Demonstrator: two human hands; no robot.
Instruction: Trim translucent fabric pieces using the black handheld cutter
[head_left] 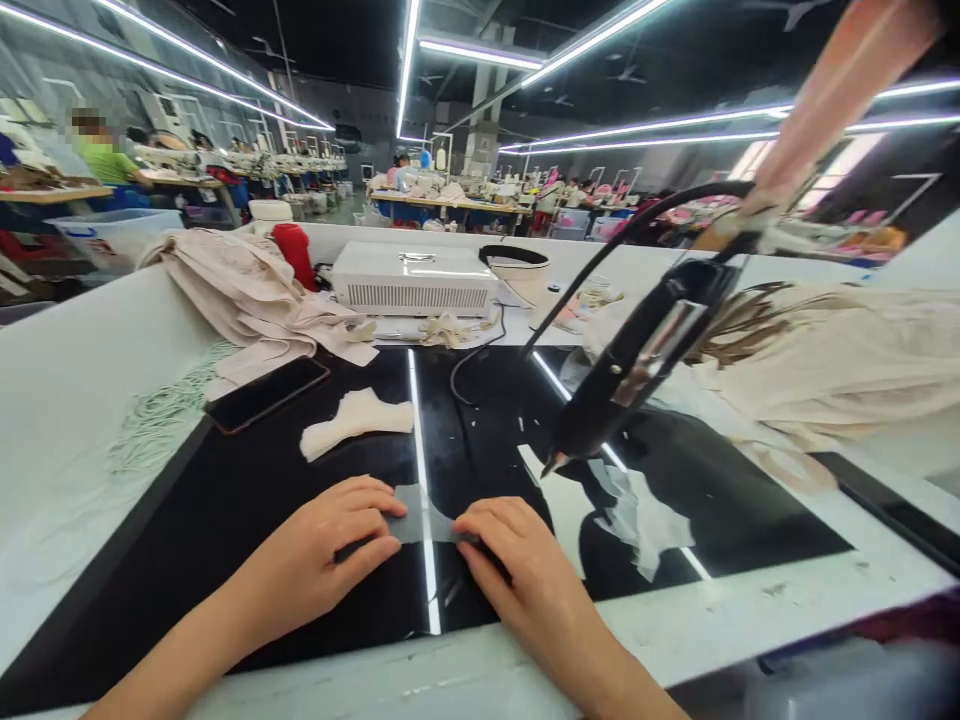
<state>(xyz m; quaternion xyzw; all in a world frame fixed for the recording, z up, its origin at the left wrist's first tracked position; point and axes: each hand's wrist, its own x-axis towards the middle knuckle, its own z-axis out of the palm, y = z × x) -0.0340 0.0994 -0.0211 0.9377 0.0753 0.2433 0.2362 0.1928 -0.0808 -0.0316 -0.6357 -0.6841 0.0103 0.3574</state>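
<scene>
Holding the narrow right end of a sheer grey piece (415, 520), the right hand (529, 575) has its fingers bent and its thumb and forefinger nearly together, closed on that tip. The left hand (326, 550) is partly closed, palm down, with its thumb and forefinger a little apart and their tips touching the piece's left edge; whether it pinches that edge or only presses it down, I cannot tell. The piece lies between both hands near the front edge of a glossy black board (247, 540), across the bright reflection of a ceiling light. Beyond the left hand, a thicker cream piece (358, 422) rests on the board, near a dark phone (268, 394) whose screen is black. To the right, a black tool (637, 350) slants down on its cable, its pointed tip above a white strip (562, 510), with crumpled sheer scraps (649, 520) just beside that. Behind the board stands a white vented box (412, 282) bearing a small dark mark on its top, too small to read. A red container (294, 255) is near it, next to a pile of beige fabric (232, 290); any lettering there is likewise too blurred to make out. Farther back, a person in a green top (109, 160) is beside a worktable under the strip lights.
</scene>
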